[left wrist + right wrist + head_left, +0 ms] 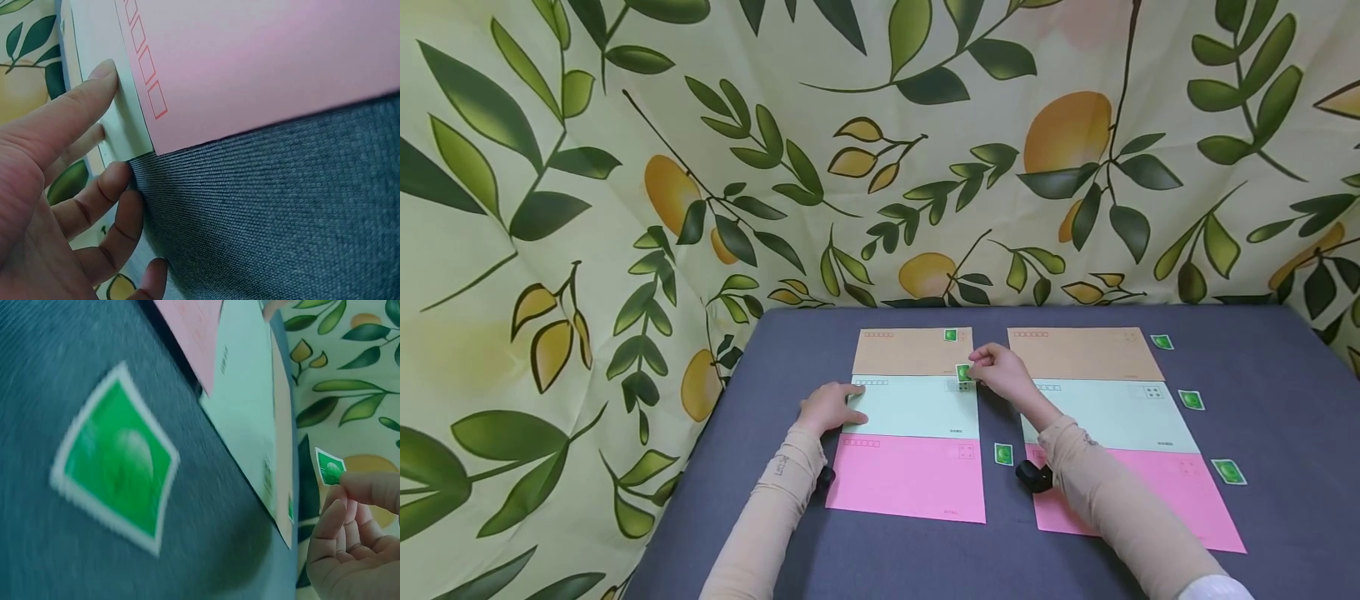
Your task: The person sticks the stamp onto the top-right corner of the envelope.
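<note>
In the head view, my right hand [1002, 372] pinches a small green postage stamp [963, 373] by its edge. The stamp is over the upper right corner of the pale mint envelope [910, 410], near its printed box; the right wrist view shows the held stamp [329, 466] between thumb and fingertip. My left hand [831, 407] rests at that envelope's left edge, its thumb [103, 78] on the paper. Above lies a tan envelope [895, 354] bearing a green stamp [951, 335]; below lies a pink envelope [906, 479].
To the right lies a second set of tan [1078, 354], mint [1105, 417] and pink envelopes [1187, 500], partly under my right arm. One loose stamp [1003, 454] lies between the sets; several more [1191, 400] lie along the right side. A leaf-patterned cloth [850, 167] hangs behind the dark tabletop [1285, 400].
</note>
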Demonstrator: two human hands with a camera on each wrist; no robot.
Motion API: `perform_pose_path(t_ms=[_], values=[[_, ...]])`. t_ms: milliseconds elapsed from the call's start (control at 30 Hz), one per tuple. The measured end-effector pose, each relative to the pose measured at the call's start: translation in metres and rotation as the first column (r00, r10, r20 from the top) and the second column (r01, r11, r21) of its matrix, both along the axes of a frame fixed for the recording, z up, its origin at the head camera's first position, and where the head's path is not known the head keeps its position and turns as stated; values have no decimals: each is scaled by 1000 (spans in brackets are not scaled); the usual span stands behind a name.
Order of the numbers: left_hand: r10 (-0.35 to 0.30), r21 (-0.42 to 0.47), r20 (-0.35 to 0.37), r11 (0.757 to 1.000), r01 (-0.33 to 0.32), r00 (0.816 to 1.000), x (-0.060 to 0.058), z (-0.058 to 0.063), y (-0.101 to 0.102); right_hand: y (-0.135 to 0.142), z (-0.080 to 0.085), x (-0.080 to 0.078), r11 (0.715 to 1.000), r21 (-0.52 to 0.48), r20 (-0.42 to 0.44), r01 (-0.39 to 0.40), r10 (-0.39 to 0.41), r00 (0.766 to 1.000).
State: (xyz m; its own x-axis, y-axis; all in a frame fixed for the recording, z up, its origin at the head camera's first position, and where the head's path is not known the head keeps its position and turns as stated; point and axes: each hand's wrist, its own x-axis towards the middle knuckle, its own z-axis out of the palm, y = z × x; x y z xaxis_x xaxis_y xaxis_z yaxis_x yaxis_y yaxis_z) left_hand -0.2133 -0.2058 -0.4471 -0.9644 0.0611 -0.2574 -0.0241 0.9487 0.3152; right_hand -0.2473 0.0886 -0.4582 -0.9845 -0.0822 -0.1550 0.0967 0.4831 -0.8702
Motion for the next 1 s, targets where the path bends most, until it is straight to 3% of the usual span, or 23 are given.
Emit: perform_pose_path(t_ms=[133, 500, 867, 1000], values=[[-2, 2, 2, 1000, 2, 1000, 0, -1, 0, -11, -6, -2, 999, -41, 16, 14, -13, 1000], [2, 7, 7, 1000, -2, 1000, 0, 2, 0, -28, -19, -5, 998, -10, 33, 54, -54, 998], [7, 12, 13, 1000, -8, 1000, -2, 0, -2, -36, -23, -4, 980, 196, -57, 38, -27, 998], [6, 9, 19, 1000, -6, 1000, -2, -2, -3, -39, -24, -1, 973, 229, -63, 34, -20, 998]])
